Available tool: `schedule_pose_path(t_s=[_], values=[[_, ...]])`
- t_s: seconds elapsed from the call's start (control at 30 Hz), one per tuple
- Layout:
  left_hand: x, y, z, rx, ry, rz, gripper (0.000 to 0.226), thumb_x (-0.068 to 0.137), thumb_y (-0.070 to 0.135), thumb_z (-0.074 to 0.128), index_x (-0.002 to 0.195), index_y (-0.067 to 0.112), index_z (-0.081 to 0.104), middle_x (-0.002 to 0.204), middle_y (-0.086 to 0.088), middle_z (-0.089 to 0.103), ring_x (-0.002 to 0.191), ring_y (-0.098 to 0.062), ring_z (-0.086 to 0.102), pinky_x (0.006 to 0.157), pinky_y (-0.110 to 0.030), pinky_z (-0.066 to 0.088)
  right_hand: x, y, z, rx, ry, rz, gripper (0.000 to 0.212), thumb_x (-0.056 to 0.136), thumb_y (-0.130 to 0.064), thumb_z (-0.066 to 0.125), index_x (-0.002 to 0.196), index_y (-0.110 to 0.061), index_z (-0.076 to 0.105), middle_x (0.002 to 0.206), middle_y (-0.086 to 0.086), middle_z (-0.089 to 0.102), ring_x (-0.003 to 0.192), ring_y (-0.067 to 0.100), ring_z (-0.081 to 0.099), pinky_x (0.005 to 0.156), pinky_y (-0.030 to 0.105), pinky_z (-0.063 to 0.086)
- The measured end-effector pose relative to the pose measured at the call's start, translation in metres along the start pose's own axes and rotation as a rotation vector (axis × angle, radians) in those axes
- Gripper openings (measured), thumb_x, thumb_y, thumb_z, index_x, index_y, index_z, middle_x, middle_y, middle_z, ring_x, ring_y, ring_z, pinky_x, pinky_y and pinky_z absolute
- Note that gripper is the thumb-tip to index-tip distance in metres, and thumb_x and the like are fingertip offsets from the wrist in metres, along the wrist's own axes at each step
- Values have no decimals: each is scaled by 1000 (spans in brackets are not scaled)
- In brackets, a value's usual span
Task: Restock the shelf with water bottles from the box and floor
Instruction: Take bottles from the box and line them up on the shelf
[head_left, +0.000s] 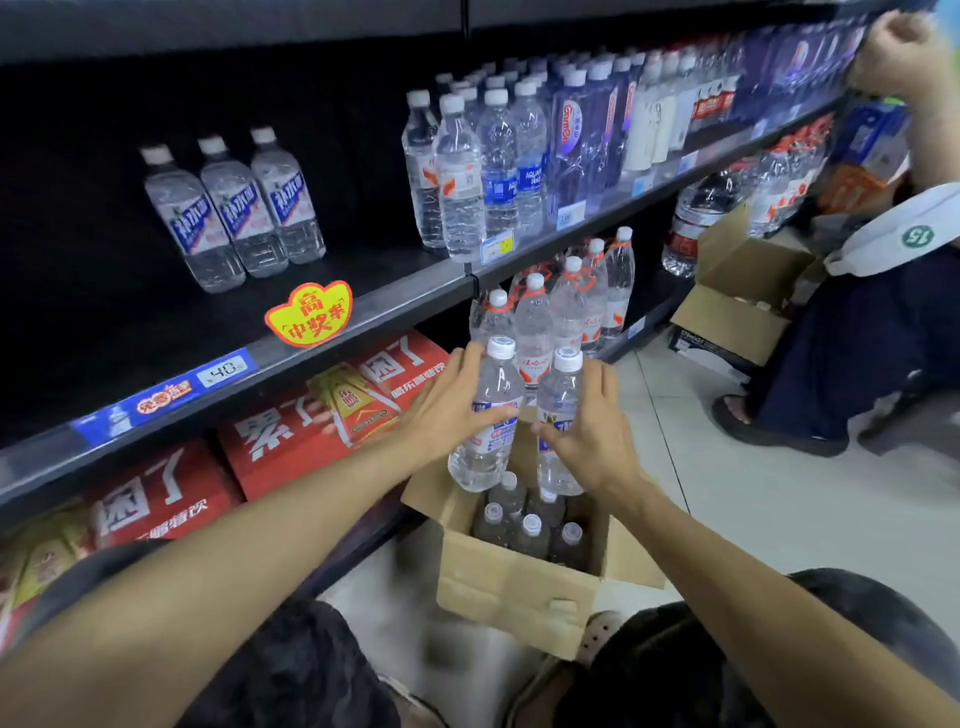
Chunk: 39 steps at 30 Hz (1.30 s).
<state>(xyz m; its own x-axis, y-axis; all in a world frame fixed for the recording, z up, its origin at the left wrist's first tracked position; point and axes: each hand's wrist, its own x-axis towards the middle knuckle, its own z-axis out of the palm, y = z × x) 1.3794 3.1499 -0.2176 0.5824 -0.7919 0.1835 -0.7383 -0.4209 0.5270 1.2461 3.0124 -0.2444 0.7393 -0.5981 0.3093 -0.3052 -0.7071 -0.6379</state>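
Note:
My left hand (451, 402) grips a clear water bottle (491, 410) with a blue-and-white label, held above the open cardboard box (511, 587) on the floor. My right hand (597, 423) grips a second bottle (558, 410) of the same kind beside it. Several white-capped bottles (530, 525) stand inside the box. Three matching bottles (234, 208) stand on the dark shelf (374, 301) at the upper left, with bare shelf around them.
Other water brands (498, 156) fill the shelf's right part. Red drink cartons (291, 431) sit on the bottom shelf, large bottles (571, 296) beyond the box. At right another person (883, 322) crouches beside a second open box (737, 296). My knees flank the box.

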Motion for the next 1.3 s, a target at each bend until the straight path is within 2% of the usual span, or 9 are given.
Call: schedule_pose_path(t_s=[0.1,0.23,0.37,0.5,0.63,0.77,1.0,1.17,1.3], values=[[-1,8,-34,45,75,47,64,74,59,70,115,25,35,116,3,48,97,-21,56,80,-45,51,10,-26,-20,23,36,-84,71,75,-26,79,129,-19,35,127,-4,35,106,24,51,70,38,50],[-5,19,-78,68,165,85,64,72,57,73,110,21,36,125,2,49,115,-20,51,88,-43,47,22,-63,-47,2,81,-184,72,71,-19,81,127,-17,37,124,-3,37,102,23,51,72,39,50],[-8,24,-122,39,310,105,61,72,50,76,110,22,38,113,5,48,105,-16,51,83,-37,46,39,-108,-69,-26,88,-311,78,66,-18,87,127,-18,38,126,-1,38,102,22,52,75,41,52],[-10,26,-167,29,436,140,60,70,42,80,111,23,40,114,7,47,103,-8,48,79,-30,41,56,-157,-82,-58,96,-385,77,63,-19,89,120,-18,37,123,-4,38,94,23,53,74,45,52],[-18,15,-205,78,508,146,59,69,37,80,111,23,41,113,7,48,100,-12,50,74,-29,39,73,-202,-82,-82,100,-466,76,61,-18,91,115,-14,37,123,-1,40,93,26,53,74,43,50],[-32,-8,-229,106,547,106,59,71,34,79,115,23,41,118,5,48,105,-13,50,84,-38,46,87,-241,-66,-25,96,-558,80,58,-16,91,119,-15,39,125,-2,40,96,26,53,69,41,49],[-61,-65,-255,186,578,26,60,73,30,78,122,20,45,122,3,48,109,-17,52,86,-42,49,97,-283,-9,-51,29,-761,84,61,-13,88,127,-18,38,133,-6,39,105,26,54,68,33,44],[-78,-108,-265,140,639,-66,60,71,31,80,119,23,44,118,7,47,103,-8,51,84,-32,48,102,-305,35,-22,-39,-850,85,62,-9,86,130,-19,37,137,-7,37,114,23,53,76,40,53],[-85,-140,-271,59,733,-175,63,63,34,84,112,24,45,112,2,53,98,-12,54,82,-34,49,110,-322,67,-7,-110,-913,83,65,-2,84,131,-20,37,136,-7,37,113,19,52,75,41,55]])
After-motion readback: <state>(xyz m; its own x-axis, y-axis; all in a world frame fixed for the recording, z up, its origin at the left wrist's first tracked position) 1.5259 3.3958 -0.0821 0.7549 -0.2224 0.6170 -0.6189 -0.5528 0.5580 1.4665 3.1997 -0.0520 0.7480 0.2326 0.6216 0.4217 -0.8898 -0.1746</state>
